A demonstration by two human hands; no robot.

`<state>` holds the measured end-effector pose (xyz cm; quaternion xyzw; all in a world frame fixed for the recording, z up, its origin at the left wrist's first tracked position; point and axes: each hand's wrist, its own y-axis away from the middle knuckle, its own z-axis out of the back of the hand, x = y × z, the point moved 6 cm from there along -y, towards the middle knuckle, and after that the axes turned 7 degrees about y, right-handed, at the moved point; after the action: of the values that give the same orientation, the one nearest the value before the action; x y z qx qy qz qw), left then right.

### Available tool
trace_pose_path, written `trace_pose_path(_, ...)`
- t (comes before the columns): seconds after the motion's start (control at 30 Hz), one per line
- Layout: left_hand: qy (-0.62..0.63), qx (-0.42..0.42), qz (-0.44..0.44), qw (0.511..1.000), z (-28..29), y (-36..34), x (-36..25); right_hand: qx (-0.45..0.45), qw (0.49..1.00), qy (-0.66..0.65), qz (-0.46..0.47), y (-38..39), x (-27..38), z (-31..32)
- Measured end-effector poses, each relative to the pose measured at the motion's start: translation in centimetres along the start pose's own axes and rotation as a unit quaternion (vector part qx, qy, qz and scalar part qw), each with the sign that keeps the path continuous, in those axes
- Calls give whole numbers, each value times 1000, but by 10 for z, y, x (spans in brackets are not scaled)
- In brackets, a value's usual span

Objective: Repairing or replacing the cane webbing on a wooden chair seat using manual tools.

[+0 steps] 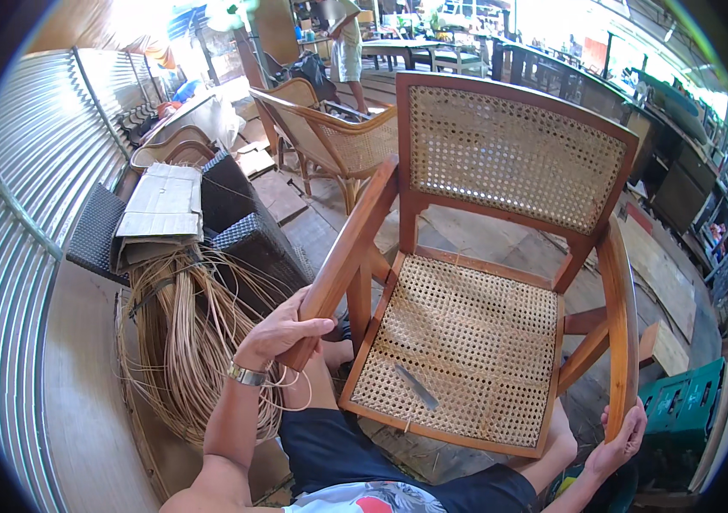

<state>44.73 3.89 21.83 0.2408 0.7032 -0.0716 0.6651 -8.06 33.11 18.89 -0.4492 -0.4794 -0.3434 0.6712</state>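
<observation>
A wooden armchair (591,248) with a woven cane back (509,154) and cane seat (467,333) stands right in front of me, facing me. My left hand (285,330) is closed round the front end of its left armrest, thumb on top. Round the front end of the right armrest, my right hand (623,427) has its fingers wrapped. A small grey blade-like tool (416,386) lies loose on the front part of the seat. Short cane ends stick out at the seat's front edge and back rail.
A big bundle of rattan strands (184,342) lies left of me, beside cardboard (159,201) on dark woven furniture. Behind stands a rattan armchair (330,128); farther off, a person (347,51) stands. A green crate (680,406) is at my right. Corrugated metal (47,145) walls the left side.
</observation>
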Motion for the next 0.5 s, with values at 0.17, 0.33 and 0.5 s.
trace_pose_path(0.17, -2, -33, 5, 999, 1, 1, 3, 0, 996, -88, 21, -1, 13, -10)
trace_pose_path(0.33, -18, -48, -6, 999, 2, -2, 8, 4, 997, -79, 20, -11, 13, -15)
trace_pose_path(0.5, 5, -70, 5, 998, -6, -4, 11, 49, 993, -71, 75, -38, 9, -26)
